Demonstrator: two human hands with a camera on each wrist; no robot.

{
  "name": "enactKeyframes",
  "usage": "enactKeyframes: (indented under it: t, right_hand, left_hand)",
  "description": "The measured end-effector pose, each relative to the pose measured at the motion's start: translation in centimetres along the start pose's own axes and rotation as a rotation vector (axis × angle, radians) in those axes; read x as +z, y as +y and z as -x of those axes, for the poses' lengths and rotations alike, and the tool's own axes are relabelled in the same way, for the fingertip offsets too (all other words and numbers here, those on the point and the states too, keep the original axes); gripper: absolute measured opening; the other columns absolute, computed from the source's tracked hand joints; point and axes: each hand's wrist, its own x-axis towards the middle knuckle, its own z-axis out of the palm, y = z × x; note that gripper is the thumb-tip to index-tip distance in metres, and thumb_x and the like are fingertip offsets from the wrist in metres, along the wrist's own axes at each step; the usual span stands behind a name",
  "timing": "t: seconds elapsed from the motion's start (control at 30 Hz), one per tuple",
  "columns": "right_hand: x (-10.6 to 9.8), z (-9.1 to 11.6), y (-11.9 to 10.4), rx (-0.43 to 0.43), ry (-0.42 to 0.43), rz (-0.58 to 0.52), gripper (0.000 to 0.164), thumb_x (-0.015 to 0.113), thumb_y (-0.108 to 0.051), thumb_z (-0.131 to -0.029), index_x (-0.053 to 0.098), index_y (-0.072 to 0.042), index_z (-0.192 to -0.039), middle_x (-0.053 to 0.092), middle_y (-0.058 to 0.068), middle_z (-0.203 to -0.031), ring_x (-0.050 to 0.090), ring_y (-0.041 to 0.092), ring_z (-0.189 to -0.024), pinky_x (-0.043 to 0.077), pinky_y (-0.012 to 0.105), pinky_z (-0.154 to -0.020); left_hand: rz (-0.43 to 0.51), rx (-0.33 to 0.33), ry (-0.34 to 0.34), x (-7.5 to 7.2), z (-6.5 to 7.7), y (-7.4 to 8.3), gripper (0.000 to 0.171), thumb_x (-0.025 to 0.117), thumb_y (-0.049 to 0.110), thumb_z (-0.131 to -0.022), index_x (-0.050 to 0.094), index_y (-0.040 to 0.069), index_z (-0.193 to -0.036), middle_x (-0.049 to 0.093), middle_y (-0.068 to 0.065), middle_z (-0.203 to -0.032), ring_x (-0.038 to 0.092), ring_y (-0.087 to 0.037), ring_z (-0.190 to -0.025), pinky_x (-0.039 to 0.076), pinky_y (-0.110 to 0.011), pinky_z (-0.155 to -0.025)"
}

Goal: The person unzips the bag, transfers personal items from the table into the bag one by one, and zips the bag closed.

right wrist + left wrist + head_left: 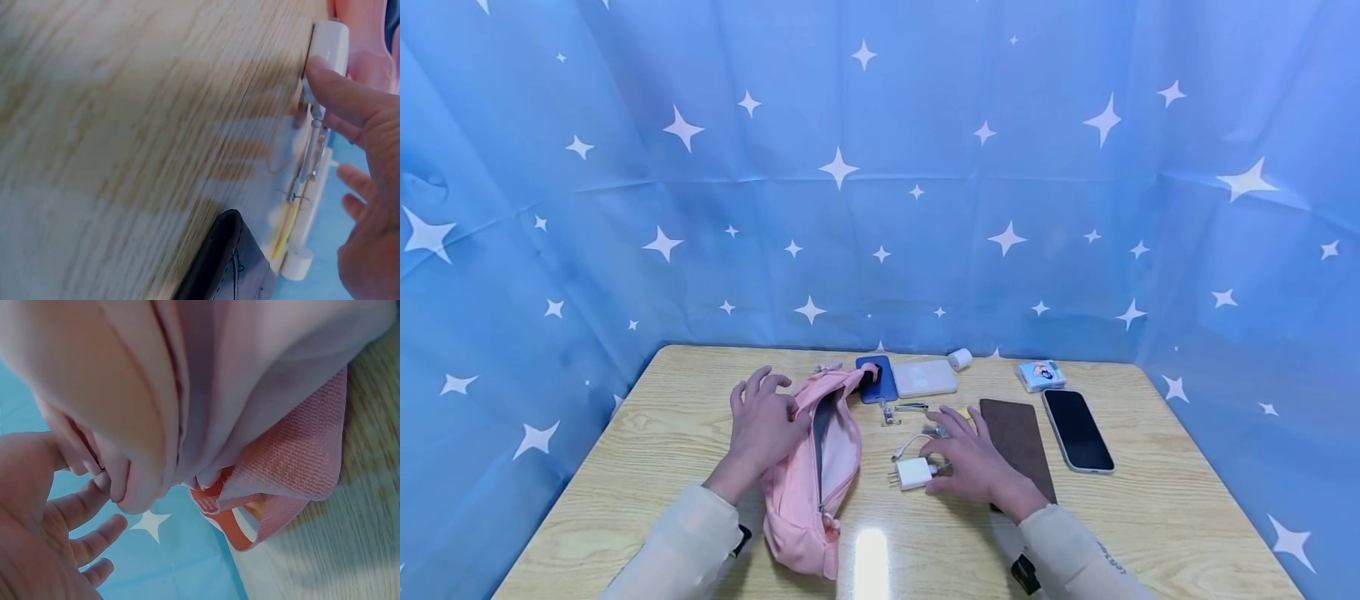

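Note:
A pink waist bag (782,504) lies lengthwise on the table, its zip undone and its grey lining showing. My left hand (765,423) pinches the left edge of its opening between thumb and forefinger; the other fingers are spread, as the left wrist view shows. My right hand (972,460) has thumb and forefinger at either side of a white plug charger (913,473), which seems pinched at its right end. In the right wrist view the thumb covers part of the charger (330,44). A short white cable (901,452) is beside it.
Behind the hands are a blue card holder (886,382), nail clippers (912,407), a flat white case-like block (925,377) and a small white cylinder (959,359). Rightward lie a brown notebook-like cover (1017,433), a phone (1078,431) and a tissue pack (1041,375). Blue star-printed cloth (880,208) surrounds the table.

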Motion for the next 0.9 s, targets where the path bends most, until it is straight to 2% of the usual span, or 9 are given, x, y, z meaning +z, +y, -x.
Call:
enactKeyframes:
  t: [0.23,0.57,0.9]
  right_hand:
    - [-0.1,-0.2,0.2,-0.021,0.011,-0.013,0.033,0.081,-0.047,-0.072,0.073,-0.028,-0.098,0.046,0.009,-0.148,0.030,0.035,-0.144,0.010,0.068,-0.112]
    - [-1.3,-0.9,0.4,0.004,0.060,-0.035,0.032,0.080,-0.047,-0.074,0.076,-0.025,-0.098,0.048,0.010,-0.146,0.033,0.034,-0.141,0.010,0.067,-0.113]
    - [-4.1,-2.4,0.3,0.026,0.136,-0.039,0.034,0.081,-0.043,-0.075,0.076,-0.020,-0.099,0.048,0.008,-0.145,0.034,0.034,-0.141,0.010,0.063,-0.115]
  left_hand:
    - [0.044,0.002,0.019,0.0,-0.1,-0.1,0.025,0.065,0.028,-0.085,0.067,0.020,-0.061,0.060,-0.011,-0.130,0.027,-0.034,-0.143,0.011,-0.059,-0.114]
    - [0.108,0.001,0.027,-0.2,-0.1,0.0,0.023,0.065,0.027,-0.085,0.070,0.018,-0.064,0.061,-0.010,-0.129,0.028,-0.035,-0.142,0.012,-0.060,-0.113]
    - [0.164,-0.024,0.037,-0.1,-0.2,0.2,0.025,0.065,0.028,-0.086,0.069,0.018,-0.064,0.061,-0.008,-0.126,0.028,-0.033,-0.142,0.012,-0.060,-0.112]
